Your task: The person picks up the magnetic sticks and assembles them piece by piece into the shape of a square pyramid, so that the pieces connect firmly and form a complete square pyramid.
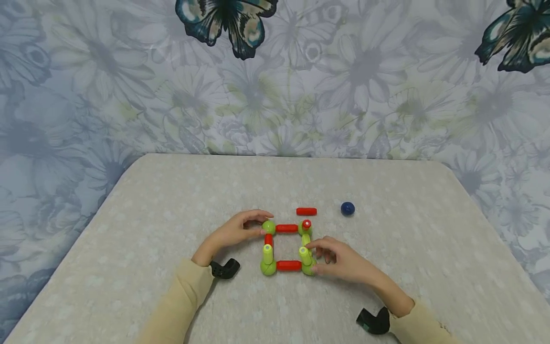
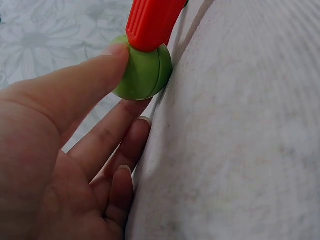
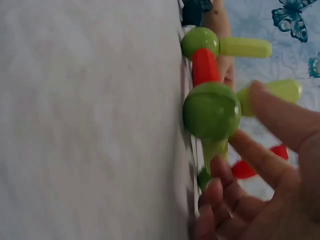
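Observation:
A square frame of rods and green balls lies on the table. My left hand (image 1: 238, 227) pinches the green ball (image 2: 145, 75) at its far left corner, thumb in front and a finger behind. A red rod (image 2: 152, 22) joins that ball. My right hand (image 1: 343, 260) is at the near right corner, thumb and index finger about the upright yellow-green rod (image 3: 277, 91) just above its green ball (image 3: 212, 112). Another yellow-green rod (image 1: 268, 254) stands on the near left ball (image 1: 268, 267). At the far right corner, a red rod (image 1: 306, 223) stands upright.
Behind the frame lies a loose red rod (image 1: 306, 211). A dark blue ball (image 1: 347, 209) sits farther right. Black wrist cameras (image 1: 225, 269) are worn on both wrists. The cloth-covered table (image 1: 172, 191) meets a floral wall (image 1: 301, 95) at the back.

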